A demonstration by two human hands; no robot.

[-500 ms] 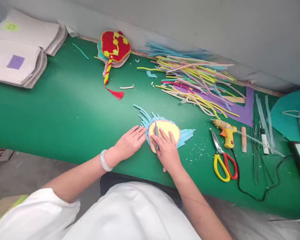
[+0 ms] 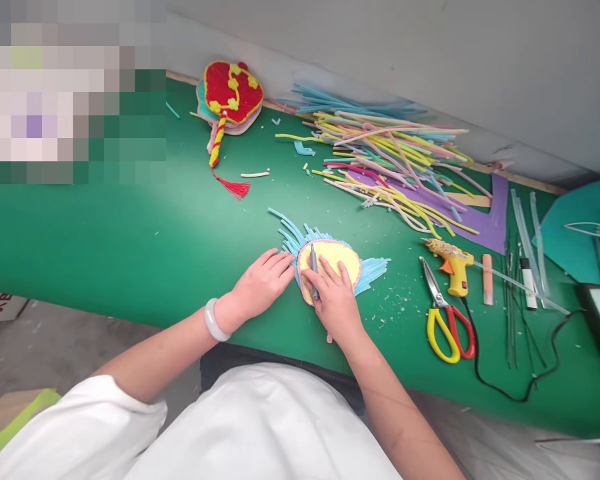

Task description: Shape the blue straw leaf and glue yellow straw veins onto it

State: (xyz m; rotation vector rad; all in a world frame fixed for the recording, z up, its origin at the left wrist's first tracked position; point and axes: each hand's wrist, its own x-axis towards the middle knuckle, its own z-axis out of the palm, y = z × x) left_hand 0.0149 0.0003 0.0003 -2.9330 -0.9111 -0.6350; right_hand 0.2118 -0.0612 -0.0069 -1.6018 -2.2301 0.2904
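Note:
A round yellow paper piece (image 2: 336, 259) lies on the green table (image 2: 130, 220), with blue strips (image 2: 293, 233) fanning out from under it. My right hand (image 2: 336, 301) rests on the yellow piece, fingers closed around a thin grey pen-like tool (image 2: 313, 267) whose tip points away from me. To its left, my left hand (image 2: 263, 283) lies flat and open on the table, fingertips touching the blue strips. A pale bangle sits on that wrist.
A red and yellow fan with a red tassel (image 2: 230, 100) lies at the back. Many coloured strips (image 2: 390, 153) are piled back right over purple paper (image 2: 490, 220). Yellow-handled scissors (image 2: 445, 320) and a yellow glue gun (image 2: 453, 263) lie right of my hands.
Almost nothing has moved; both hands sit in the same spots, the view has only shifted slightly.

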